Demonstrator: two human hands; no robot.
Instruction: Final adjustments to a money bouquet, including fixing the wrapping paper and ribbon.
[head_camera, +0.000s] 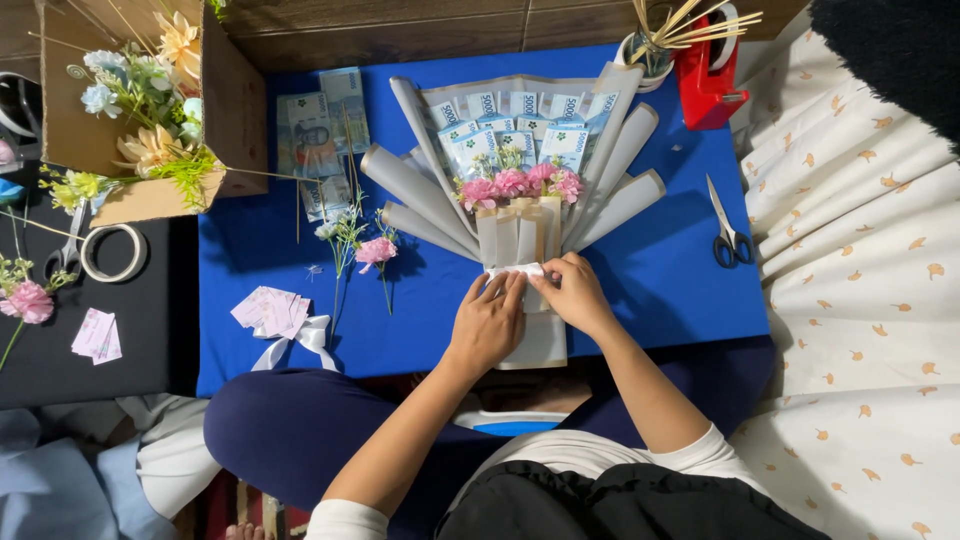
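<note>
A bouquet (520, 190) lies on a blue cloth (660, 270): grey rolled paper cones fan out around folded banknotes and pink flowers, with a beige wrapped stem below. My left hand (488, 320) and my right hand (572, 292) meet at the stem, both pinching a white ribbon or strip (515, 271) that runs across it. The lower end of the stem (545, 345) sticks out between my wrists.
Scissors (728, 238) lie right of the bouquet, a red tape dispenser (706, 75) and a cup of sticks (650, 45) behind. Loose banknotes (322, 135), pink flower stems (372, 255), a ribbon bow (300, 335), a tape roll (112, 252) and a cardboard box of flowers (150, 100) are at left.
</note>
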